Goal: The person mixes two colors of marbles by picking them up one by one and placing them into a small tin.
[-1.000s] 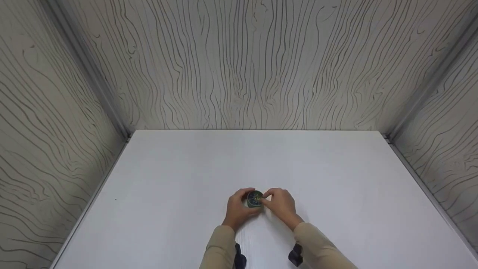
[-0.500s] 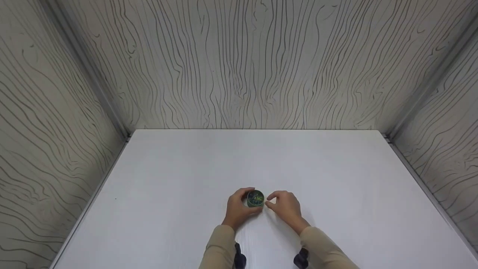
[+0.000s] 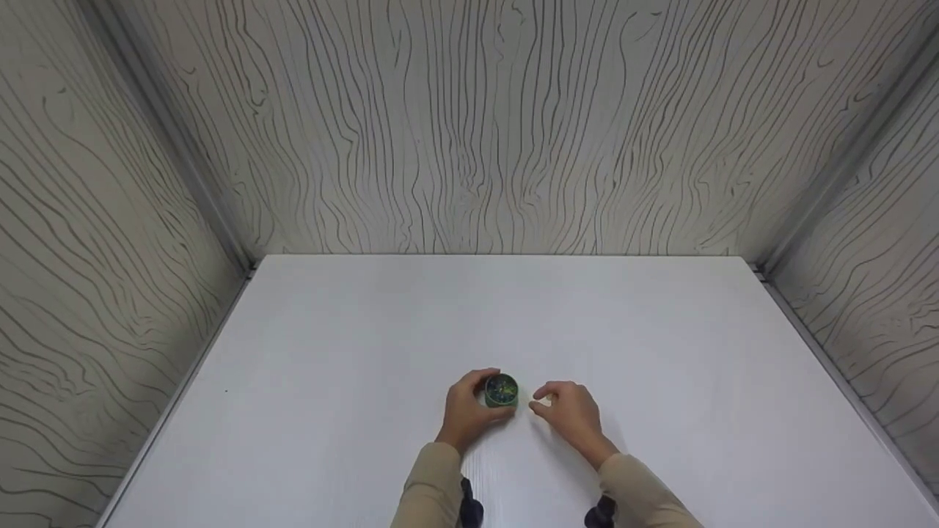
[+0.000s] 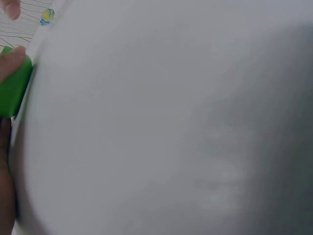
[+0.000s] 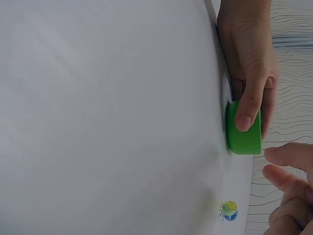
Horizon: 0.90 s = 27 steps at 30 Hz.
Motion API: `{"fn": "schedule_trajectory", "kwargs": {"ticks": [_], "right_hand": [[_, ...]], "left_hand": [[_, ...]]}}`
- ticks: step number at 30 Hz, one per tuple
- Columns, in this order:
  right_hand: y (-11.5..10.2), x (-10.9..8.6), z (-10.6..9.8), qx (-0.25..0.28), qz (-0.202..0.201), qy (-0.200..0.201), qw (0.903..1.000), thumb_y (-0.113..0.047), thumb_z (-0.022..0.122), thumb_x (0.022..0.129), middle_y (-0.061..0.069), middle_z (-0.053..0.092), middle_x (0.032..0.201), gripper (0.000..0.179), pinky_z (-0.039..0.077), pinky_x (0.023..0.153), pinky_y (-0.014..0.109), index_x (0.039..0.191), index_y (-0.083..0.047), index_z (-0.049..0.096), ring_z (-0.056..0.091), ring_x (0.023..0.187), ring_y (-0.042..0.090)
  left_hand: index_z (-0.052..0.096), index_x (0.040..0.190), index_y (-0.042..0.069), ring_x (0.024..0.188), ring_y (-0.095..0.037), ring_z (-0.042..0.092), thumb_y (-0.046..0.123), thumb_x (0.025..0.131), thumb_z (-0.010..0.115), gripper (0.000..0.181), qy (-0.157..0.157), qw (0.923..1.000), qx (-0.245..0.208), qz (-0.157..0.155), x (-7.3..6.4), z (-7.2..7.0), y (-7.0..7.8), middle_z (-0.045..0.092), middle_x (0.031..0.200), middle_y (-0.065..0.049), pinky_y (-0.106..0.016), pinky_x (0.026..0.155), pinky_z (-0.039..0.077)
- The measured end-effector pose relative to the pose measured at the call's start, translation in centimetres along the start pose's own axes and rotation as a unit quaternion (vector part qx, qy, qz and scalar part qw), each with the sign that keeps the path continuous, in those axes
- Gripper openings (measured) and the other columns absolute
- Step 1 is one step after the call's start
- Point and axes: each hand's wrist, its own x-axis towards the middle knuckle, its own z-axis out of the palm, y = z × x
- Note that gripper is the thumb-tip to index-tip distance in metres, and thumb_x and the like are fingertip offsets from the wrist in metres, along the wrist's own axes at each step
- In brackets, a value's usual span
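In the head view my left hand grips a small green cup round its side, thumb toward the near side. Several dark and yellow-green marbles show in its round opening. Just right of the cup is my right hand, thumb and index finger apart with nothing visible between their tips. A clear marble with yellow and blue swirls shows in the right wrist view, apart from these fingers and seemingly on the table. The left wrist view shows the same marble and the cup's green wall.
The white tabletop spreads round both hands. Panels with a wood-grain line pattern rise behind it and at both sides, with grey metal posts at the corners. A dark wrist camera sits by the right sleeve.
My right hand has drawn back from the cup's opening to the right and slightly toward me. My left hand and the cup have stayed in place.
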Motion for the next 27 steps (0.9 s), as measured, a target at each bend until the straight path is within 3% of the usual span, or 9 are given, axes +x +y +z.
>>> {"fn": "schedule_trajectory", "kwargs": {"ticks": [2,5,9,18,27], "right_hand": [[0.2,-0.1,0.0,-0.003,0.001,0.002,1.0,-0.015,0.078,0.076,0.014,0.075,0.099,0.008,0.056,0.068,0.035,0.081,-0.009,0.075,0.066,0.081,0.021],[0.3,-0.1,0.0,-0.002,0.004,0.004,1.0,-0.015,0.077,0.077,0.017,0.073,0.11,0.008,0.054,0.066,0.032,0.081,-0.009,0.075,0.067,0.082,0.022],[0.5,-0.1,0.0,0.0,0.012,0.007,0.9999,-0.015,0.076,0.078,0.014,0.075,0.102,0.007,0.044,0.059,0.023,0.081,-0.008,0.075,0.051,0.067,0.012],[0.8,-0.2,-0.2,0.009,0.018,0.007,0.9998,-0.015,0.075,0.078,0.004,0.066,0.067,0.008,0.032,0.049,0.02,0.08,-0.007,0.075,0.041,0.057,0.009],[1.3,-0.2,0.0,0.003,0.017,0.017,0.9997,-0.015,0.075,0.078,0.001,0.061,0.064,0.008,0.029,0.048,0.02,0.079,-0.008,0.074,0.04,0.057,0.009]], "left_hand": [[0.064,0.119,0.013,0.113,-0.021,0.065,0.027,0.066,0.087,0.06,0.0,1.0,-0.003,0.002,0.0,0.0,-0.1,0.07,0.118,-0.003,-0.034,0.104,0.053],[0.064,0.119,0.012,0.114,-0.021,0.065,0.027,0.066,0.087,0.06,0.001,1.0,-0.006,0.004,0.0,0.1,-0.1,0.069,0.118,-0.004,-0.034,0.104,0.052],[0.064,0.119,0.013,0.114,-0.022,0.065,0.027,0.066,0.086,0.06,0.0,1.0,-0.008,0.004,0.0,0.0,-0.2,0.069,0.119,-0.004,-0.035,0.105,0.052],[0.063,0.12,0.015,0.114,-0.02,0.065,0.024,0.067,0.086,0.059,-0.006,0.9998,-0.013,-0.017,-0.1,0.0,-0.1,0.068,0.119,-0.002,-0.032,0.103,0.053],[0.063,0.12,0.015,0.114,-0.019,0.065,0.023,0.067,0.086,0.059,-0.002,0.9999,-0.005,-0.011,-0.1,0.0,-0.2,0.069,0.119,-0.002,-0.032,0.104,0.053]]}}
